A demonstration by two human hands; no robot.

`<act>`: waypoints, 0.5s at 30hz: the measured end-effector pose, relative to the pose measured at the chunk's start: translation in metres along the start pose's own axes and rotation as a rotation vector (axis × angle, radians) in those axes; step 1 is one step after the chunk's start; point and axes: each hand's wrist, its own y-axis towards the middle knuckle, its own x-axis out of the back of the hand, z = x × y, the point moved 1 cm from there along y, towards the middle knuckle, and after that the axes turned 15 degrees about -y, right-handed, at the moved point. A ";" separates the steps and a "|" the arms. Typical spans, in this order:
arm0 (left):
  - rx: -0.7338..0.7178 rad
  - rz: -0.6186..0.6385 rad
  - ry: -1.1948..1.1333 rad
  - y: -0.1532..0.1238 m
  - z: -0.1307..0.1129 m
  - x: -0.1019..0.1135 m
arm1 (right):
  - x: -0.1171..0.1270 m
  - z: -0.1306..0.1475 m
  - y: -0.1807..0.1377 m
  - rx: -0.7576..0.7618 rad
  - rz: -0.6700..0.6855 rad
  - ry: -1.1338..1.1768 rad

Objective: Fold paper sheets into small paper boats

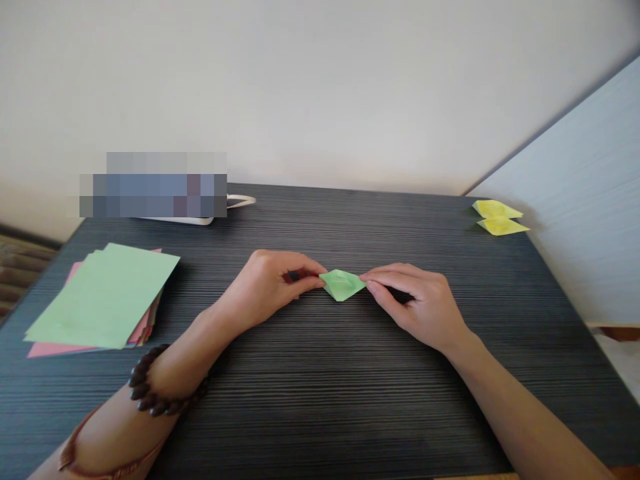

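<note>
A small folded green paper boat (pixel 343 287) is held between my two hands over the middle of the dark table. My left hand (pixel 273 280) pinches its left point between thumb and fingers. At the opposite point, my right hand (pixel 417 297) has its thumb and fingertips closed on the paper. The boat's top is spread a little, showing folds inside.
A stack of coloured paper (pixel 103 297), green on top with pink below, lies at the left. Two yellow folded paper boats (pixel 501 227) sit at the far right edge. A blurred-out object with a white base (pixel 200 221) stands at the back left, against the wall (pixel 340 93).
</note>
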 end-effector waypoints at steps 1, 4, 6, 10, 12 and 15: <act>-0.005 -0.001 -0.001 0.000 0.000 0.000 | 0.000 0.000 0.000 -0.023 0.005 0.014; -0.021 -0.001 -0.006 -0.001 -0.001 -0.001 | -0.001 -0.001 0.001 -0.095 0.039 0.045; -0.034 -0.004 -0.004 -0.001 -0.001 -0.001 | -0.002 -0.002 0.001 -0.153 0.048 0.057; -0.064 -0.017 0.000 -0.001 -0.001 -0.002 | -0.004 -0.002 0.000 -0.271 0.032 0.106; -0.081 -0.022 0.005 -0.001 -0.002 -0.002 | -0.002 -0.002 0.000 -0.311 0.052 0.129; -0.114 -0.032 0.022 -0.002 -0.003 -0.002 | 0.005 -0.004 0.001 -0.353 0.151 0.095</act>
